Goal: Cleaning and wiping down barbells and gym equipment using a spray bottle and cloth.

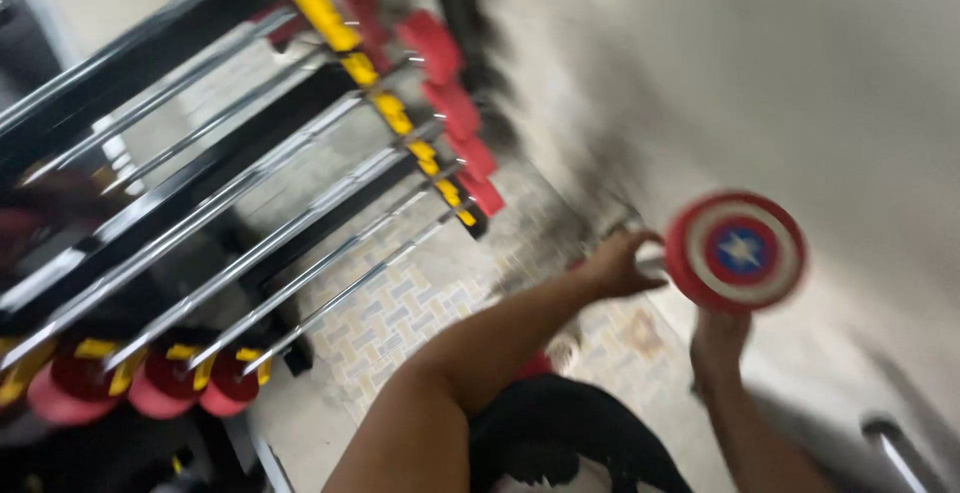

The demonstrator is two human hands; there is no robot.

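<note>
Both hands [620, 265] grip the dumbbell [735, 250] — fingers hidden behind its red plate.

A black rack [200, 168] with yellow markings fills the nine to eleven o'clock part of the view, holding a row of chrome barbells [300, 263] with red end plates [160, 383]. Under it, toward six o'clock, lies a floor of small patterned tiles [420, 293] in pale grey and tan. A plain, light grey wall [800, 73] covers one to three o'clock, blurred, evenly lit.
</note>
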